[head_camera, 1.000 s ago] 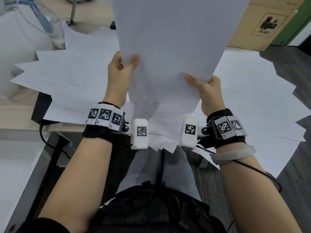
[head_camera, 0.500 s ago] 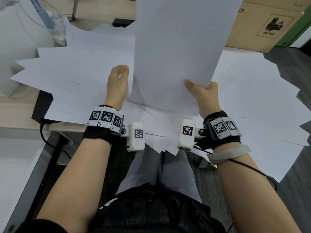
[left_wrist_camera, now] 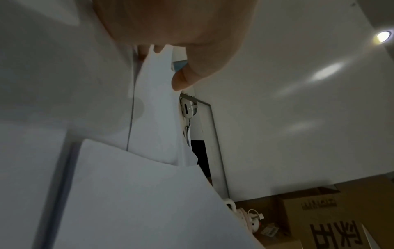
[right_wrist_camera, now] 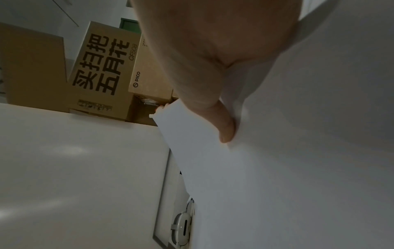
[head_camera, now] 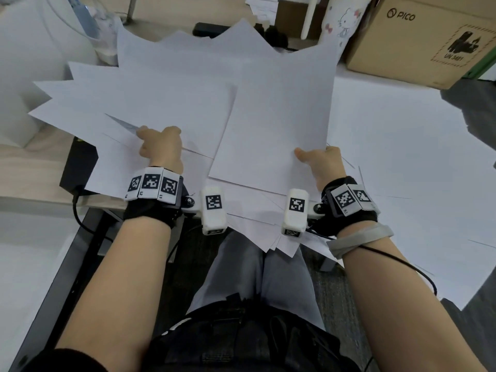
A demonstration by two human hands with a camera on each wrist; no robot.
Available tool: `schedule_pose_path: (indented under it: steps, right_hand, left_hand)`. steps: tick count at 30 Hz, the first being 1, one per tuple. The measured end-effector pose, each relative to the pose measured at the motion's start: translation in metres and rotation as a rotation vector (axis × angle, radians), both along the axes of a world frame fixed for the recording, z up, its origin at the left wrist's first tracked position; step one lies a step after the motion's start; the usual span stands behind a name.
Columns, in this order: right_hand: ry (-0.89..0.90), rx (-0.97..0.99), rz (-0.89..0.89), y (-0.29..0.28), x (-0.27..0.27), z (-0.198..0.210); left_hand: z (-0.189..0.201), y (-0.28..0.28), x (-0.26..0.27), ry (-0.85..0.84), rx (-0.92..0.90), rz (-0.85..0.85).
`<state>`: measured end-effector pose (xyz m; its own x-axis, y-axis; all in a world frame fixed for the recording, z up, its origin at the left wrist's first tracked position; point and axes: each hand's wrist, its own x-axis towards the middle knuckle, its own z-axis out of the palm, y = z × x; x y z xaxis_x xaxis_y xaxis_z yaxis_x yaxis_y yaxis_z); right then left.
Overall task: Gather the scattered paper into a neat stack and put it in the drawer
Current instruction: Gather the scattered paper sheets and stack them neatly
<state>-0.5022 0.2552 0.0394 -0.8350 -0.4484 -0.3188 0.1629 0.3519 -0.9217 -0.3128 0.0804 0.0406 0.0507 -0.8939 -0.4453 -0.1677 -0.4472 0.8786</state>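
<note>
Holding one sheet (head_camera: 271, 124), right hand (head_camera: 323, 163); left hand (head_camera: 161, 146) pinching another.

Both forearms reached forward side by side, each wrist strapped with a marker-covered band. The left hand (head_camera: 161, 146) lay knuckles-up with fingers curled, thumb and fingertips pinching a sheet of paper (head_camera: 128, 138). The right hand (head_camera: 322, 163) gripped the near right corner of a paper stack (head_camera: 273, 130), thumb (head_camera: 302, 154) pressed on top, fingers hidden beneath
</note>
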Motion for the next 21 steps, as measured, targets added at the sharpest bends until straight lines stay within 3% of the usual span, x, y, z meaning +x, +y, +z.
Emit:
schedule_pose_path:
  steps: [5, 7, 12, 14, 21]
  right_hand:
    - [-0.007, 0.030, -0.003, -0.001, -0.003, -0.003]
    - [-0.010, 0.044, -0.003, -0.001, -0.004, -0.003]
    - [0.004, 0.070, 0.001, -0.002, -0.005, -0.006]
    - [0.017, 0.082, 0.008, -0.002, -0.006, -0.008]
    - [0.029, 0.104, 0.042, -0.003, -0.008, -0.011]
  left_hand:
    - [-0.002, 0.003, 0.000, 0.254, -0.119, 0.104]
    - [-0.004, 0.001, 0.000, 0.320, -0.105, 0.056]
    - [-0.001, 0.006, -0.009, 0.212, -0.061, -0.306]
    - [0.000, 0.005, -0.013, 0.176, -0.106, -0.368]
    - [0.020, 0.008, -0.010, 0.138, -0.469, -0.187]
